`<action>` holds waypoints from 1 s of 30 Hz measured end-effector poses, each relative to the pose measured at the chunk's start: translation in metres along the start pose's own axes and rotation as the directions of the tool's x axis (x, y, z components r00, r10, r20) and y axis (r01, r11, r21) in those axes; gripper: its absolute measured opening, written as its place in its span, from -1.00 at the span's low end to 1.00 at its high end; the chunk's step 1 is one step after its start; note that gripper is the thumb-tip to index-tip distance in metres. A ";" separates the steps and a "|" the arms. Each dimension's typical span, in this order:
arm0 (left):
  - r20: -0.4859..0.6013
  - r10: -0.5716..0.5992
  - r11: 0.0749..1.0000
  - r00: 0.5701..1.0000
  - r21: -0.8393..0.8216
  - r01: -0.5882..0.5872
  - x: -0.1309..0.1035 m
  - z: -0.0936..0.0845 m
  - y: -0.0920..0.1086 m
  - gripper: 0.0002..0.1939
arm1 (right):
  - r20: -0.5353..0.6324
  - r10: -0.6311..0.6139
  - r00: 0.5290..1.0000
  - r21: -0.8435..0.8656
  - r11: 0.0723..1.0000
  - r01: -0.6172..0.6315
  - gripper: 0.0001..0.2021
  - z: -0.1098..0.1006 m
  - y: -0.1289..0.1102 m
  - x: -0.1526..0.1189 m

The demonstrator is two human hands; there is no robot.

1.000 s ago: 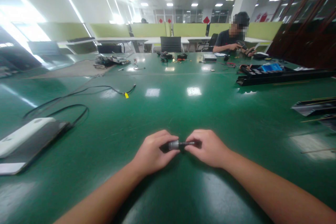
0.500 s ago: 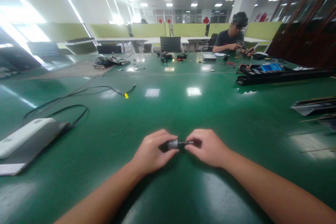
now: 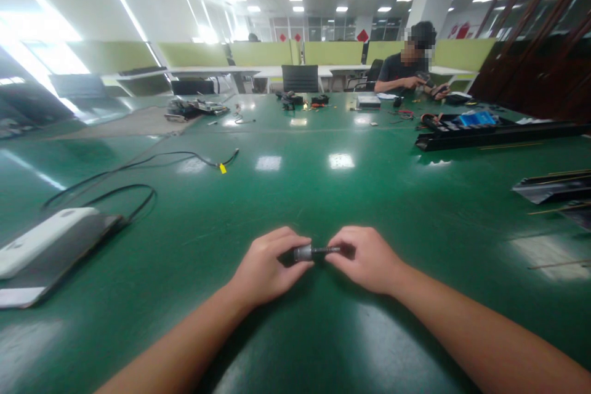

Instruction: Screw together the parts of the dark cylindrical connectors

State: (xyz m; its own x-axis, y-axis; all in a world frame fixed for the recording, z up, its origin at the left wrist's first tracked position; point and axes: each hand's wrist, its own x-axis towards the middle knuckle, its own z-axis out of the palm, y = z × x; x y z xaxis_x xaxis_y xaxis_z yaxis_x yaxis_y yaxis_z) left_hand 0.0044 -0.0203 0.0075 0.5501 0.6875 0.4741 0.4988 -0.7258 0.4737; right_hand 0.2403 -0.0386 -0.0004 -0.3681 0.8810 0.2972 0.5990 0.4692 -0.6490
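Observation:
My left hand (image 3: pixel 266 268) and my right hand (image 3: pixel 367 258) meet just above the green table (image 3: pixel 295 184) near its front edge. Between them they hold a small dark cylindrical part (image 3: pixel 316 252) with a silver-grey collar at its left end. My left fingers pinch the collar end, my right fingers pinch the thin dark end. The ends of the part are hidden inside both hands.
A white and black flat device (image 3: pixel 44 249) with a black cable (image 3: pixel 124 194) lies at the left. Long black trays (image 3: pixel 489 132) and dark strips (image 3: pixel 554 188) lie at the right. A seated person (image 3: pixel 406 68) works at the far side amid tools and wires.

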 end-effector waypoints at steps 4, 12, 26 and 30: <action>-0.006 -0.007 1.000 1.000 0.019 0.007 -0.001 0.000 -0.002 -0.73 | -0.003 0.007 1.000 -0.009 1.000 -0.007 -0.93 0.000 0.000 0.000; 0.001 -0.005 1.000 1.000 0.017 0.005 -0.001 -0.001 -0.004 -0.73 | -0.009 0.016 1.000 -0.008 1.000 -0.017 -0.94 -0.001 0.001 0.001; 0.003 -0.012 1.000 1.000 0.002 0.012 0.000 -0.003 -0.003 -0.73 | -0.017 0.016 1.000 -0.002 1.000 -0.016 -0.95 -0.002 0.000 0.001; 0.000 -0.015 1.000 1.000 0.017 0.015 0.000 -0.004 -0.003 -0.73 | -0.018 0.007 1.000 -0.006 1.000 -0.007 -0.95 -0.001 0.001 0.002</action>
State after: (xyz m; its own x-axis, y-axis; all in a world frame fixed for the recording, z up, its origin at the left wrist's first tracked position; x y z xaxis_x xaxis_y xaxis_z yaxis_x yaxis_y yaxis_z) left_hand 0.0003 -0.0179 0.0096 0.5423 0.6984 0.4670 0.5182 -0.7156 0.4684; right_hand 0.2410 -0.0369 0.0006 -0.3505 0.8854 0.3054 0.6062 0.4630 -0.6466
